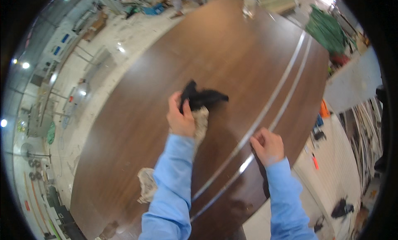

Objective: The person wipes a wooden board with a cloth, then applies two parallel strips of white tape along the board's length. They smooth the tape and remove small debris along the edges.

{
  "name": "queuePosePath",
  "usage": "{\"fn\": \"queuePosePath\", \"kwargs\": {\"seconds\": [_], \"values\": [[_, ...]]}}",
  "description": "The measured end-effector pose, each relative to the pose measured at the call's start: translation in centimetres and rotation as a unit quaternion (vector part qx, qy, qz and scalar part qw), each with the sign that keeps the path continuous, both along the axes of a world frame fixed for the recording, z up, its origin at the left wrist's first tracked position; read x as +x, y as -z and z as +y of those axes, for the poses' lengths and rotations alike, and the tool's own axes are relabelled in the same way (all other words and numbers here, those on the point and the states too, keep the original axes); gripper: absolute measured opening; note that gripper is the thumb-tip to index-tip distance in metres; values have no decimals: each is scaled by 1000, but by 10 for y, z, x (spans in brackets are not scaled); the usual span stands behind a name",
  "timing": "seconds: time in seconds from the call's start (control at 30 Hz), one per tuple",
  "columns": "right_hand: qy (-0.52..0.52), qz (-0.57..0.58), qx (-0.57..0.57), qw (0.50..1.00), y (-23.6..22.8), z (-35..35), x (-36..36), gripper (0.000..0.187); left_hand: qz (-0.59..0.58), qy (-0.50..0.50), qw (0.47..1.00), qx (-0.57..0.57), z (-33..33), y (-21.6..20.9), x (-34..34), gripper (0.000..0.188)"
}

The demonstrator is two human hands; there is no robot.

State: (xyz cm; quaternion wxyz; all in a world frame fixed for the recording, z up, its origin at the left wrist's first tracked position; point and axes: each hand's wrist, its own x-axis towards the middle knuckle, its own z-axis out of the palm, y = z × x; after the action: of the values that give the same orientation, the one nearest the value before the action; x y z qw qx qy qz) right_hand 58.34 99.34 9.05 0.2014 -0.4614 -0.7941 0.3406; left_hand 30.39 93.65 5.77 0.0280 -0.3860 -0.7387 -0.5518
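Observation:
A dark brown wood-grain board point(153, 74) spreads out beneath both arms. My left hand point(181, 118) grips a crumpled black cloth point(203, 98) over the middle of the board. Beside that wrist is a pale, stained cloth point(201, 123), partly covered by the hand and sleeve. Two shiny silvery strips point(265, 109) run lengthwise along the board's right side. Close to them is my right hand point(269, 147), its thumb and fingers drawn together; whatever they pinch, if anything, is too small to make out.
Another whitish rag point(147, 185) lies left of my left forearm. A clear bottle point(249, 6) stands at the board's far end. Green sheeting point(325, 28) is heaped at the far right. An orange-handled tool point(315, 162) lies on a pale surface to the right.

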Motion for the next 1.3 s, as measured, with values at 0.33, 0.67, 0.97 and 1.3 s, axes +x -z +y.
{"fn": "queuePosePath", "kwargs": {"seconds": [0.33,0.67,0.97,1.3], "values": [[98,-10,80,992,4,-13,-11,19,-107,4,994,22,-10,-6,4,24],[117,-67,82,988,2,-7,-13,20,-172,33,983,54,-5,-16,-4,23],[144,-27,37,989,6,-9,-13,20,-229,39,971,59,-2,-16,-3,21],[187,-16,-15,982,1,-3,-17,18,-222,35,972,62,-3,-14,-1,20]]}}
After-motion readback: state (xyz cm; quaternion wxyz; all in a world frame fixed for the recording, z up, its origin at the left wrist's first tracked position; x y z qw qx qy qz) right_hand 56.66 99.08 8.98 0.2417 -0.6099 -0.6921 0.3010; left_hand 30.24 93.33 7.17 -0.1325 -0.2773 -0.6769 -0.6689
